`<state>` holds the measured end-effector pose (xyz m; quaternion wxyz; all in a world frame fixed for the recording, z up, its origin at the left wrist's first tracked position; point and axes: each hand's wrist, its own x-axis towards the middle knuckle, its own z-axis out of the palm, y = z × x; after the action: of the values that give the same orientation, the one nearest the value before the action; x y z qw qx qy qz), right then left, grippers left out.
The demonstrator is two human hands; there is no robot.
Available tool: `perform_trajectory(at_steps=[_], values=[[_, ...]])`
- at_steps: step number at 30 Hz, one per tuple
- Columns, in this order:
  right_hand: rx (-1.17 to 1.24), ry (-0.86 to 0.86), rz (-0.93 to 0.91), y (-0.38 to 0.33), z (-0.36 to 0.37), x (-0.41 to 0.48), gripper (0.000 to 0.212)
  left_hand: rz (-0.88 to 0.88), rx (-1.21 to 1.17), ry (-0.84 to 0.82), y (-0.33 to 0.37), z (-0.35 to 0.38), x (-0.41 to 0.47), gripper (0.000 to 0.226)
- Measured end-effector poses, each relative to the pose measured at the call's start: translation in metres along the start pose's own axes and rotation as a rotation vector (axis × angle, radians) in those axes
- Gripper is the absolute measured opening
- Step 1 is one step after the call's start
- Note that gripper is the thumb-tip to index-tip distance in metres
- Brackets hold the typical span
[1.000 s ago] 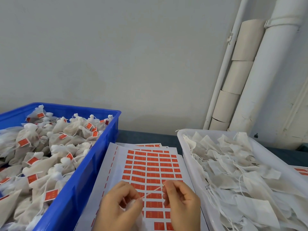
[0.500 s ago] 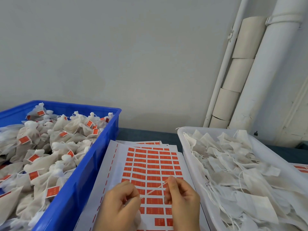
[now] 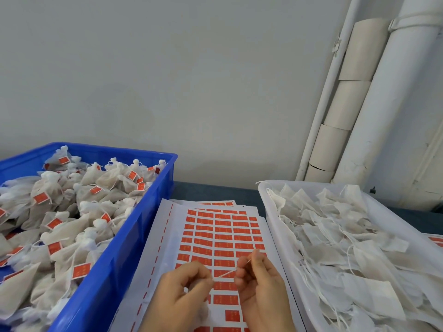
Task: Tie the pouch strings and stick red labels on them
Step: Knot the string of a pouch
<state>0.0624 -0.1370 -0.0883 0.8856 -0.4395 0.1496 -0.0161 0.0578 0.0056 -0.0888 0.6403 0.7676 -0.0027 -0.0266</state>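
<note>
My left hand (image 3: 182, 295) and my right hand (image 3: 261, 288) meet low in the middle, over the sheet of red labels (image 3: 215, 233). A thin white pouch string (image 3: 226, 273) runs taut between them, pinched at each end by thumb and finger. The pouch itself is mostly hidden under my left hand; only a bit of white cloth shows by the palm. Tied, labelled pouches (image 3: 72, 212) fill the blue crate (image 3: 134, 238) on the left. Untied pouches (image 3: 347, 255) with loose strings lie in the white tray (image 3: 271, 226) on the right.
More label sheets lie stacked under the top one, and another sheet (image 3: 435, 240) peeks out past the white tray. A grey wall stands right behind the table, with white pipes (image 3: 393, 92) and cardboard rolls (image 3: 347, 101) in the right corner.
My hands have stayed low over the label sheet, fingers shifting slightly on the string; the right hand's pinch has risen a little. The camera has tilted, so the scene has slid a little.
</note>
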Motion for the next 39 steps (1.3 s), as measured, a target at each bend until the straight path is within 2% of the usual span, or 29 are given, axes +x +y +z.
perform_trajectory(at_steps=[5,8,10,12,13,18,23,26,32,36,39], values=[[-0.018,0.010,0.023,-0.002,-0.001,0.004,0.027,0.102,0.079,0.064,0.000,0.004,-0.001,0.012],[-0.068,-0.022,0.085,-0.004,0.001,0.004,0.028,0.115,0.019,0.141,0.001,0.004,-0.001,0.008],[-0.292,0.036,0.037,-0.001,0.001,0.005,0.032,0.095,-0.055,0.130,0.002,0.005,-0.002,0.007],[-0.573,0.144,-0.134,0.002,-0.001,0.005,0.044,0.060,-0.142,0.124,0.003,0.006,-0.001,0.008],[-0.631,0.168,-0.215,0.002,-0.002,0.004,0.044,0.051,-0.171,0.129,0.004,0.006,0.000,0.009],[-0.766,0.025,-0.231,0.013,0.009,-0.007,0.042,0.127,-0.116,0.111,0.002,0.007,-0.002,0.011],[-0.699,-0.047,-0.165,0.017,0.013,-0.008,0.030,0.240,0.117,0.038,-0.003,0.012,-0.005,0.012],[-0.593,-0.025,-0.183,0.014,0.009,-0.008,0.018,0.217,0.160,0.041,-0.004,0.014,-0.005,0.012],[-0.540,-0.040,-0.255,0.012,0.008,-0.013,0.008,0.078,0.004,0.012,-0.001,0.011,-0.002,0.008],[-0.611,-0.142,-0.311,0.012,0.007,-0.017,0.012,0.015,-0.186,0.093,0.004,0.011,-0.002,0.029],[-0.654,-0.183,-0.306,0.015,0.005,-0.018,0.019,-0.050,-0.280,0.111,0.003,0.005,0.003,0.016]])
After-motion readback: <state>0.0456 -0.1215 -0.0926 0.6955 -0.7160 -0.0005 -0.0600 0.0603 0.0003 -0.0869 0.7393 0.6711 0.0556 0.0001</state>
